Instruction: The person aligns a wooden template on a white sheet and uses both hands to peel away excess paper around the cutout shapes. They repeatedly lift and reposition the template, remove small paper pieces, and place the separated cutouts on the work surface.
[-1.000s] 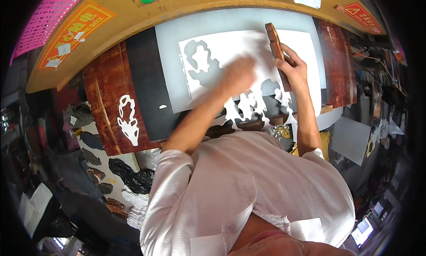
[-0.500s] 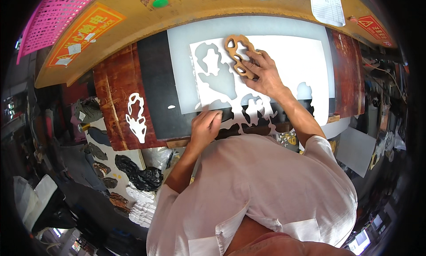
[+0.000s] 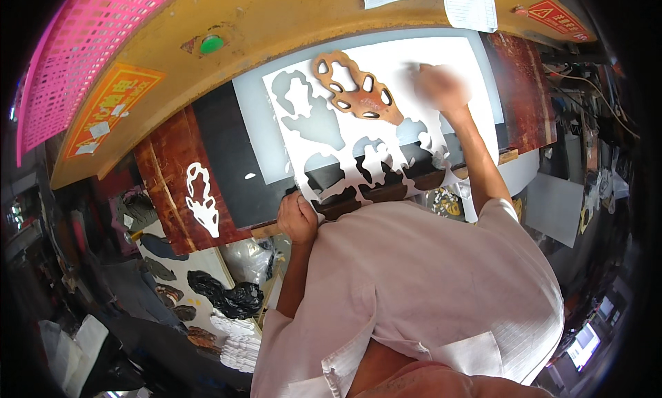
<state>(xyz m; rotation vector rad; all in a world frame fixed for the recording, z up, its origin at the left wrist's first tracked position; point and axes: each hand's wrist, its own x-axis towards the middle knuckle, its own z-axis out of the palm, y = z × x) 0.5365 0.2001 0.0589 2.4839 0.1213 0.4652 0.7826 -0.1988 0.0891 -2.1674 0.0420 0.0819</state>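
Note:
A white sheet (image 3: 272,88) with several cut-out openings lies on a pale cutting board (image 3: 255,136), its ragged near edge hanging over the front. On the sheet rests an orange-brown cutting die (image 3: 369,101) with several holes in it, untouched by either hand. My right hand (image 3: 445,88) is to the right of the die, over the sheet, its fingers smeared by motion. At the sheet's near left corner, my left hand (image 3: 298,219) is closed, fingers curled round the ragged edge. A white cut piece (image 3: 202,201) with the die's outline lies farther left on the reddish-brown tabletop.
A yellow machine beam (image 3: 276,36) with a green button (image 3: 211,44) spans the far side. A pink basket (image 3: 83,46) stands at the far left. Below left are a black plastic bag (image 3: 227,294) and stacked white pieces (image 3: 240,350).
My right hand has let go of the cutting die and moved right. The die has turned and now lies flat on the sheet. My left hand has come nearer to me.

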